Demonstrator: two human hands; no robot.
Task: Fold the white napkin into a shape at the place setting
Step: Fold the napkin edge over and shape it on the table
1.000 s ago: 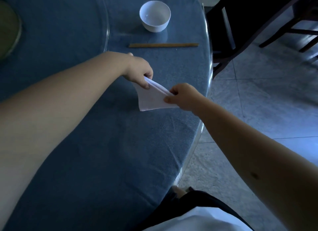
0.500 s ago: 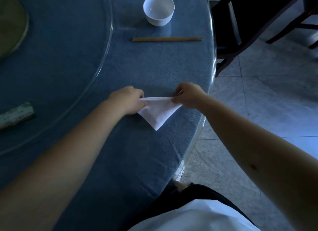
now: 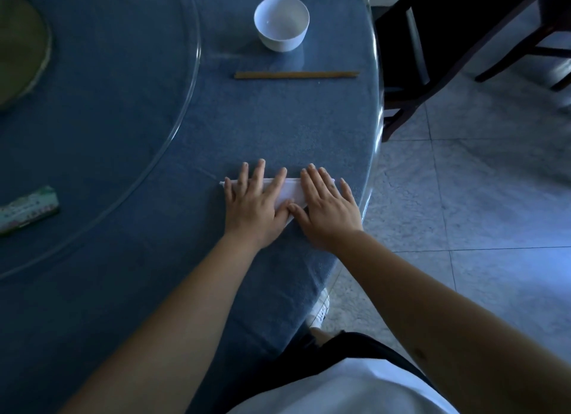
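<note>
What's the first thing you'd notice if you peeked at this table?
Two hands, the left hand and the right hand, press flat side by side on a white napkin near the table's right edge. Farther off on the blue tablecloth, a white bowl stands just beyond a pair of wooden chopsticks.

Open cloth-covered bench [image 3: 278, 129] lies between the flat left hand [image 3: 251, 208] and right hand [image 3: 329, 211] and the chopsticks [image 3: 296, 75], which lie crosswise farther out. The white bowl [image 3: 281, 23] stands just beyond them. To the left, the glass turntable rim [image 3: 185, 104] curves across the surface; a patterned packet [image 3: 27, 209] rests on it, well apart. To the right, the bench edge [image 3: 375, 120] drops near a dark chair [image 3: 432, 43].
</note>
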